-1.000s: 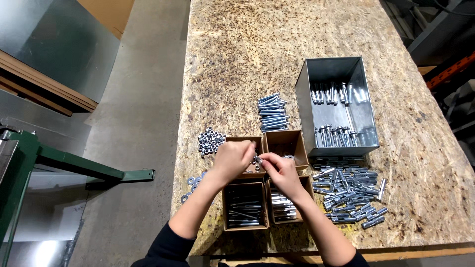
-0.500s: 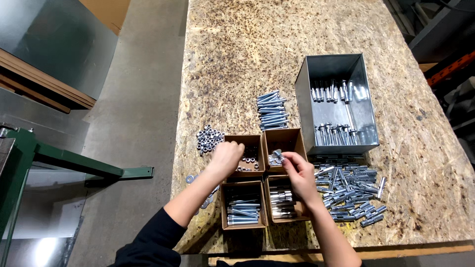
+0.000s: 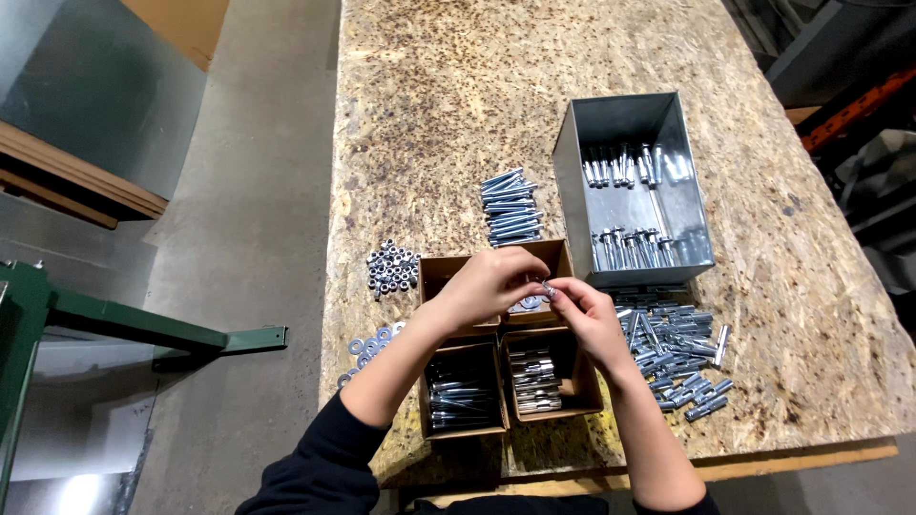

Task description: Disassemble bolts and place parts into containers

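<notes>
We pinch a small bolt point(image 3: 547, 288) between left hand point(image 3: 491, 284) and right hand point(image 3: 587, 315); 2 near cardboard boxes point(image 3: 463, 391) look stocked, loose bolts point(image 3: 673, 348) remain unsorted.

Left hand point(image 3: 491, 286): half a second ago it hung over the upper left cardboard box point(image 3: 441, 272); now it has slid right, over the boxes' middle.
Right hand point(image 3: 584, 315): was low, by the loose bolt heap point(image 3: 673, 348); now raised to meet the other hand.
Fingertips: apart before, now together, pinching a small metal part point(image 3: 548, 288).
Upper right box point(image 3: 553, 256): open to view earlier, now mostly covered.
</notes>
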